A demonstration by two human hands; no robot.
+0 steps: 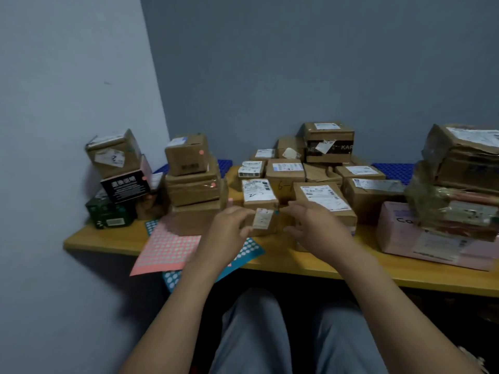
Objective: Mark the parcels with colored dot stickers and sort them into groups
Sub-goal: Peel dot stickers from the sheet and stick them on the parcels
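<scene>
My left hand (232,225) grips the small parcel (263,224) by its left side, just in from the tabletop's (108,238) front edge. My right hand (316,225) curves beside the parcel's right side; through the blur I cannot tell whether it holds it. The pink sticker sheet (167,249) and teal sticker sheet (252,249) overhang the front edge beneath my left arm.

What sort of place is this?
Probably a small parcel sorting corner: labelled cardboard parcels are stacked across a yellow table, and sheets of dot stickers lie at its front edge.
</scene>
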